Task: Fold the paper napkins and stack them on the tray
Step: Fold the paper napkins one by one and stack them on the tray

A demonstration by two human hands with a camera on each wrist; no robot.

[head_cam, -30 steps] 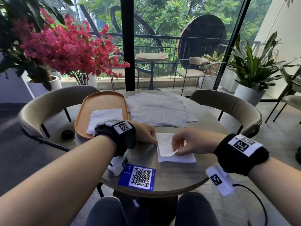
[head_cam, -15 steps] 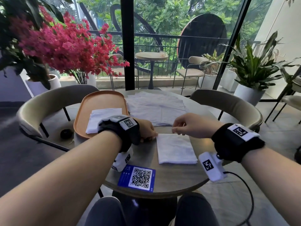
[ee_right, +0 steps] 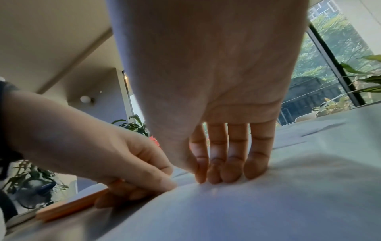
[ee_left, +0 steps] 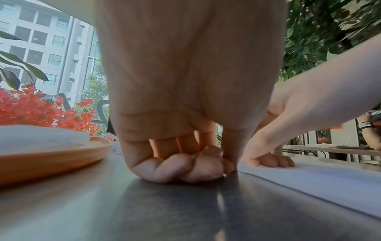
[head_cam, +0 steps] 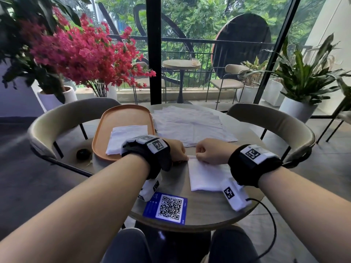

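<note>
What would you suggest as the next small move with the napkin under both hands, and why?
Probably run the right hand along the far edge to flatten it. The napkin lies folded on the table, both hands meet at its far left corner, the left hand pinning it, and the tray holds folded ones.
</note>
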